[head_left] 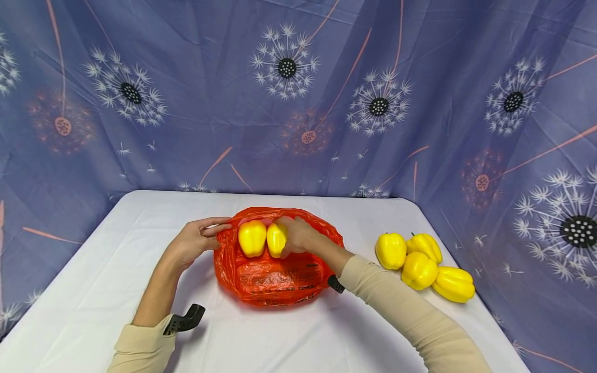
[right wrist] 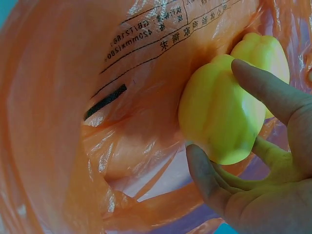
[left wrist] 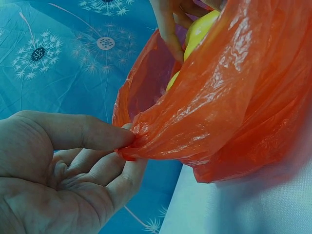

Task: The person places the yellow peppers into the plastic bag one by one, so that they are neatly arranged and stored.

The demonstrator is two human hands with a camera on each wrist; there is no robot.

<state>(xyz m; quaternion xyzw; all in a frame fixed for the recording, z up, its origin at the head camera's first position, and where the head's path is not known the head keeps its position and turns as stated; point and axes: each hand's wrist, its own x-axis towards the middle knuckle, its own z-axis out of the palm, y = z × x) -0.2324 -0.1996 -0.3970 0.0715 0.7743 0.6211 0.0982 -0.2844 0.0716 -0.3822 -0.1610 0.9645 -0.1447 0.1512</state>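
Note:
A red plastic bag (head_left: pixel 280 282) lies with its mouth spread on the white table. My left hand (head_left: pixel 188 244) pinches the bag's left rim between thumb and fingers, as the left wrist view shows up close. Inside the bag, my right hand (head_left: pixel 299 235) grips a yellow bell pepper (right wrist: pixel 222 109), its thumb on one side and fingers round the other. Right beside it in the bag sits a second yellow bell pepper (head_left: pixel 252 239). In the head view, the right hand hides part of the gripped pepper.
Several more yellow bell peppers (head_left: pixel 420 271) lie bunched on the table's right side. The white-covered table (head_left: pixel 93 269) is bounded by a blue dandelion-print curtain (head_left: pixel 200 103) at the back and sides. A black wrist mount (head_left: pixel 185 319) juts from the left sleeve.

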